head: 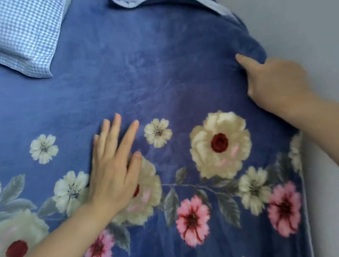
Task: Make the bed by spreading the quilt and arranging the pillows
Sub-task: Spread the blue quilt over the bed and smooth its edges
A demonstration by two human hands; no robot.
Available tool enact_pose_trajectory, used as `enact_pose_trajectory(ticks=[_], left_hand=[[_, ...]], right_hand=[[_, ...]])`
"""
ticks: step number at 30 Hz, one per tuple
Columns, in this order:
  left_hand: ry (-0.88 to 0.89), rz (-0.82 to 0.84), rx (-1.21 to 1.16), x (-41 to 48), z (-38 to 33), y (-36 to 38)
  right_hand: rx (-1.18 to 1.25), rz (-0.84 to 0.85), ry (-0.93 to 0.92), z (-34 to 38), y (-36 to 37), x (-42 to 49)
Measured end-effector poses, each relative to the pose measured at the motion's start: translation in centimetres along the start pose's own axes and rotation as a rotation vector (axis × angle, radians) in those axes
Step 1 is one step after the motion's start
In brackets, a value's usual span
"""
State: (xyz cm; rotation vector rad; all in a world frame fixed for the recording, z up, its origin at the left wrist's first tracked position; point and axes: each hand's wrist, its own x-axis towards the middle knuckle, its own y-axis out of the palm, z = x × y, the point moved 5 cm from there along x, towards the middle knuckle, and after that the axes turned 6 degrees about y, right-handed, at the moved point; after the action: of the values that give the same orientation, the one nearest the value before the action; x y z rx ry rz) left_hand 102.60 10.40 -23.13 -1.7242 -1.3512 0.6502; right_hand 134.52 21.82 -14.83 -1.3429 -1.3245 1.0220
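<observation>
Your left hand (pixel 113 170) lies open and flat on the blue floral quilt (pixel 147 73); your right hand (pixel 274 86) grips its wall-side edge, checked pillow (pixel 26 33) top left

Left hand (pixel 113 176), right hand (pixel 277 88) bare; forearms uncovered; short plain nails on fingers (pixel 131 134).

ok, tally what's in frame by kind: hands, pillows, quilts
Hands: 2, left hand flat on the quilt, right hand at its edge by the wall
Pillows: 1, checked pillow
Quilts: 1, blue floral quilt
Total: 4
</observation>
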Motion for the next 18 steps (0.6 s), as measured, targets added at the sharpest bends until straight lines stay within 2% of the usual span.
enact_pose_trajectory(ticks=[2,5,7,11,14,18], left_hand=[[-0.049,0.062,0.045,0.7,1.5,-0.6],[-0.058,0.230,0.199,-0.7,4.3,1.2],[-0.057,0.221,0.257,-1.1,4.6,2.2],[-0.083,0.177,0.226,-1.9,2.3,2.9],[0.004,0.215,0.203,-3.9,-0.7,4.2],[0.160,0.282,0.192,-8.4,-6.2,6.8]], right_hand=[[-0.044,0.109,0.081,-0.1,3.2,-0.8],[0.031,0.339,0.299,2.0,9.4,-3.6],[0.113,0.339,0.404,1.0,11.0,-5.1],[0.275,0.317,0.384,0.0,10.0,-8.7],[0.423,0.230,0.433,1.3,8.6,-15.9],[0.406,0.236,0.524,4.2,6.5,-27.3]])
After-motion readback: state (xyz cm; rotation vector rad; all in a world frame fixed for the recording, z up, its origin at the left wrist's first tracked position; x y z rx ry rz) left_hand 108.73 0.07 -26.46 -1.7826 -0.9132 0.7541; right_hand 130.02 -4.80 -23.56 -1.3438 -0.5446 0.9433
